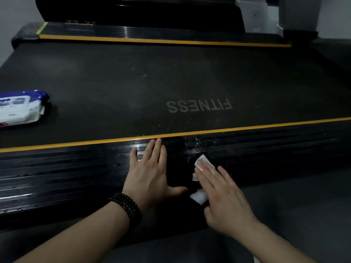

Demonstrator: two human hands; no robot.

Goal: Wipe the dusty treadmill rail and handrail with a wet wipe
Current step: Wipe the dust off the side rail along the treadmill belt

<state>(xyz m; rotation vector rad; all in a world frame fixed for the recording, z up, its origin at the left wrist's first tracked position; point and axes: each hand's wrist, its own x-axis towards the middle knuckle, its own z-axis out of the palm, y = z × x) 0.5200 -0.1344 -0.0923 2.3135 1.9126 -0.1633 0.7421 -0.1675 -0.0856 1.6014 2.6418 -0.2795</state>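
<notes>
The word "FITNESS" is printed on the treadmill belt (114,88) and reads upside down from here. The right hand (222,198) is open, its flat fingers pressing the white wet wipe (199,197) on the black ribbed rail (66,168), just below the yellow stripe (247,128). The left hand (150,173) lies flat and open on the rail beside it. The print on the pack of wipes (19,109), which lies on the belt at the left, is too small to read.

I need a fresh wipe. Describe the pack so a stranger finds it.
Start at the black belt printed FITNESS. Follow it to the picture's left edge, where the pack lies on it. It is the only white-and-blue thing on the belt.
</notes>
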